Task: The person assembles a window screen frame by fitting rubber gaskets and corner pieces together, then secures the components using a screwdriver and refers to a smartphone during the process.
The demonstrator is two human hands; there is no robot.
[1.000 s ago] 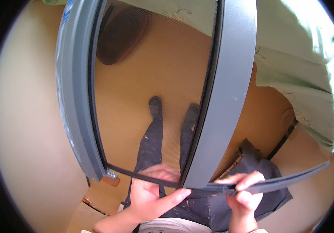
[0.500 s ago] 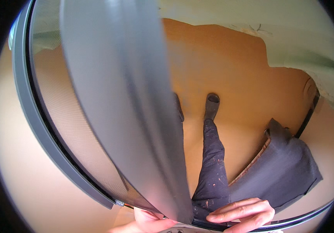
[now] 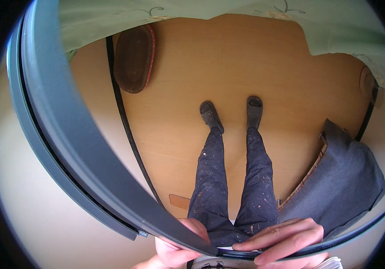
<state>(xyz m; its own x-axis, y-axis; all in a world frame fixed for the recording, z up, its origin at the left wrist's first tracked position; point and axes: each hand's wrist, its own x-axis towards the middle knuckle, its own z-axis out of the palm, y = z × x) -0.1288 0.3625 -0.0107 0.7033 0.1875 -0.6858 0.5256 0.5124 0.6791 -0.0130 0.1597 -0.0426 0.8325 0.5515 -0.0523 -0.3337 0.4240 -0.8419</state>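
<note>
A dark grey bar, bent by the lens, runs from the upper left down to the lower middle. Beside it on the left is a parallel grey side rail with a black groove. My left hand closes round the bar's lower end, fingers on the far side and thumb in front. Along the bottom, a dark lower rail curves to the right. My right hand grips this rail, its fingers laid over the top. Part of that hand is hidden behind the rail.
A dark grey cloth hangs over something at the right. A brown oval basket or bed with a red rim lies on the wood-coloured floor at the far left. Beyond is a pale green curtain. A black strip borders the floor.
The grey bar has moved left toward the side rail, and the mesh between them has nearly gone from sight. The oval basket and my left leg now show. My left hand has shifted slightly right.
</note>
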